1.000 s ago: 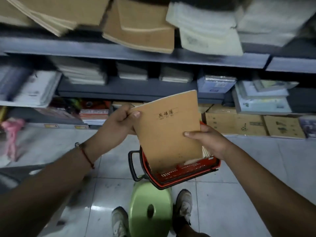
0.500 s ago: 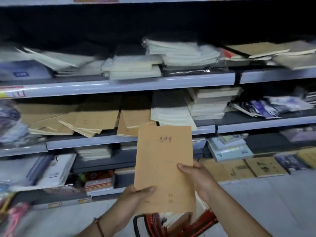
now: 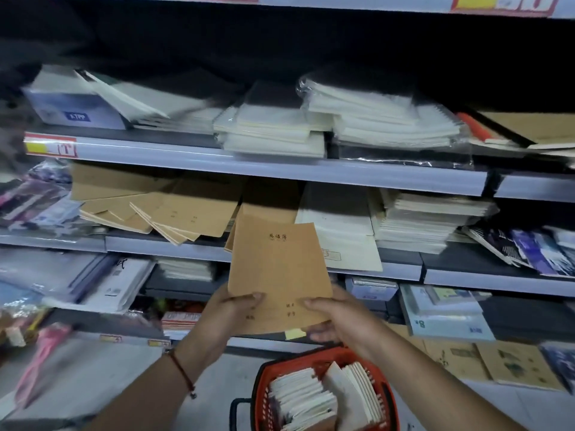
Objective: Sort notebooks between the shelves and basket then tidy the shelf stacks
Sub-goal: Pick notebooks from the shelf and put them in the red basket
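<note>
Both hands, left hand [image 3: 231,309] and right hand [image 3: 339,318], grip the brown notebook [image 3: 278,269] by its bottom edge. It points at the brown stack [image 3: 174,213], likely to join it.

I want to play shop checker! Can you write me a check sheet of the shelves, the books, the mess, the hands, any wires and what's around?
Surface: grey shelf rows, stacked full.
Job's things: brown notebook held up before the middle shelf; red basket below holds more notebooks.
Clutter: brown notebook pile fanned out crookedly; white pads in plastic wrap.
Hands: left hand and right hand both hold the notebook's bottom edge.
Cables: nothing seen.
Surroundings: pale floor; yellow and red price tag.
</note>
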The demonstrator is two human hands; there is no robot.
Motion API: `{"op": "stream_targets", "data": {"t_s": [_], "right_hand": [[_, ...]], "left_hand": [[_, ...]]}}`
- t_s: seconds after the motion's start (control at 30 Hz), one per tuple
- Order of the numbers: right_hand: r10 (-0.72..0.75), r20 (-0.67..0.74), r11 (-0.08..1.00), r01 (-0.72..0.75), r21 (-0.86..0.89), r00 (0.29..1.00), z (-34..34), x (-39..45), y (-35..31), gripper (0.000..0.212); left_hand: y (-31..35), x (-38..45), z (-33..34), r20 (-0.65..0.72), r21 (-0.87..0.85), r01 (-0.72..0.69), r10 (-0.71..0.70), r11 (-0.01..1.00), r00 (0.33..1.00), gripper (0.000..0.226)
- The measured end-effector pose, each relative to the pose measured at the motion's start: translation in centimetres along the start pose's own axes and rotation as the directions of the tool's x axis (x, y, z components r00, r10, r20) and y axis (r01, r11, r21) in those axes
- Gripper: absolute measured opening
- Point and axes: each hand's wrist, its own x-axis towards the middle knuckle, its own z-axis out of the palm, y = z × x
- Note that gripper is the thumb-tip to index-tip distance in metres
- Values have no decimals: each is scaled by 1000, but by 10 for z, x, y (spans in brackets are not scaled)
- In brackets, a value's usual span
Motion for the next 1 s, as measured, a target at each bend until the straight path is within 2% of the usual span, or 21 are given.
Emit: {"op": "stream_targets", "data": {"t_s": [0.2, 0.37, 0.43, 0.57, 0.63, 0.67, 0.73, 0.8, 0.87, 0.93, 1.0], "right_hand": [[-95, -142, 995, 94, -14, 985, 37, 64, -23, 26], [-118, -207, 993, 113, -37, 971, 59, 113, -53, 28], [-105, -240, 994, 101, -30, 965, 62, 135, -70, 27], [-45, -350, 998, 27, -57, 936, 63, 177, -93, 29], [-103, -432, 975, 6, -221, 896, 59, 194, -92, 33], [-165, -467, 931, -18, -364, 869, 57, 200, -91, 39], [-285, -492, 759, -120, -640, 823, 56, 206, -90, 53], [-315, -457, 558, -228, -798, 832, 58, 210, -89, 53], [-283, -410, 350, -304, -886, 867, 59, 217, -87, 45], [-252, -389, 162, -358, -920, 886, 60, 224, -87, 42], [-208, -386, 66, -381, -922, 899, 59, 230, -87, 46]], "left_hand": [[34, 79, -47, -17, 73, -104, 105, 992, 994, 37], [74, 125, -74, 7, 211, -165, 167, 963, 986, 72], [88, 144, -78, 50, 275, -219, 213, 936, 976, 63], [99, 184, -77, 45, 496, -260, 274, 828, 961, 58], [102, 198, -75, 80, 658, -279, 304, 699, 949, 53], [102, 204, -75, 99, 733, -283, 314, 618, 944, 52], [101, 214, -75, 138, 847, -283, 327, 450, 935, 53], [97, 222, -74, 182, 923, -271, 311, 272, 933, 55], [95, 228, -70, 205, 961, -247, 286, 121, 936, 55], [95, 233, -67, 209, 975, -222, 271, 20, 940, 55], [95, 237, -65, 214, 977, -207, 263, -53, 941, 55]]}}
